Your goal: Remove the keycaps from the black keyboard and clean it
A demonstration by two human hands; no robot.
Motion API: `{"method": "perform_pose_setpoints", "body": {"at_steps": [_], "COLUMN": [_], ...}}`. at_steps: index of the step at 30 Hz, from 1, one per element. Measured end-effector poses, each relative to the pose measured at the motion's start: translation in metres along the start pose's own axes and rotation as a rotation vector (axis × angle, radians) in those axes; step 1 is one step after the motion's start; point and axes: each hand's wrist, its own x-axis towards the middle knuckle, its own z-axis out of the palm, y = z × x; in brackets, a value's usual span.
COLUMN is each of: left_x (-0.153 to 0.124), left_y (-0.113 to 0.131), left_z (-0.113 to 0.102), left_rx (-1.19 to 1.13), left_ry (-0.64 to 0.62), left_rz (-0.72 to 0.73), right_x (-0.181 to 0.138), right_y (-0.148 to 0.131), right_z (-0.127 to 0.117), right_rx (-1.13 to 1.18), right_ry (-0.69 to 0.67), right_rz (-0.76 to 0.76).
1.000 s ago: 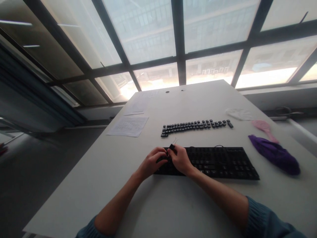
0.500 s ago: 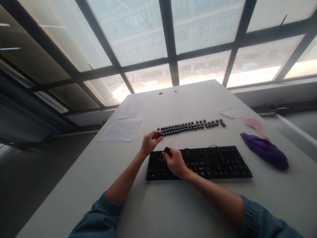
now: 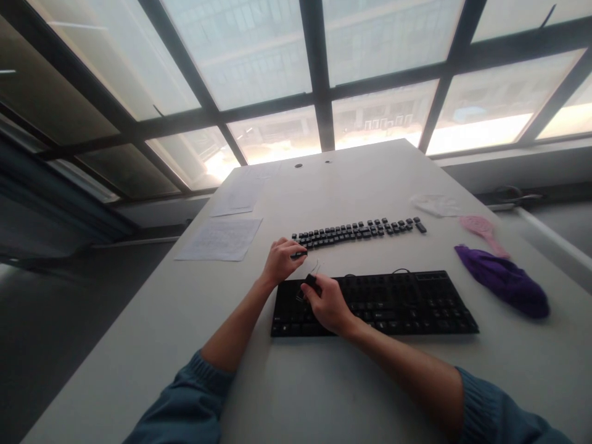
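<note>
The right hand (image 3: 329, 303) is resting on the left end of the keyboard (image 3: 407, 302), fingers closed round a small wire-looped puller (image 3: 311, 280). The left hand (image 3: 281, 260), beside it a second ago, is now lying farther out, pinching a black keycap (image 3: 300, 253) against the left end of the keycap row (image 3: 361, 229) on the surface (image 3: 324, 382).

Left hand (image 3: 282, 262) reaches forward, fingers pinched; right hand (image 3: 326, 302) sits nearer, its grip closed.

office: big windows (image 3: 259, 55), desk (image 3: 351, 185), keyboard (image 3: 398, 302).
</note>
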Motion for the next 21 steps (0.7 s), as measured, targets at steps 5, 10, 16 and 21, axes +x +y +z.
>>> {"method": "perform_pose_setpoints", "body": {"at_steps": [5, 10, 16, 21], "left_x": [0.005, 0.005, 0.003, 0.001], "left_y": [-0.004, -0.008, -0.01, -0.013], "left_z": [0.003, 0.003, 0.004, 0.007], "left_rx": [0.082, 0.116, 0.12, 0.111], "left_ry": [-0.019, -0.011, -0.036, -0.041], "left_rz": [0.005, -0.014, -0.009, -0.008], "right_x": [-0.001, -0.001, -0.001, -0.001], "right_y": [0.001, 0.0, 0.0, -0.003], "right_z": [0.0, 0.0, 0.0, -0.001], "right_rx": [-0.011, -0.016, -0.012, -0.007], "right_ry": [0.001, -0.01, -0.012, -0.013], "right_rz": [-0.003, 0.002, 0.0, 0.003]}}
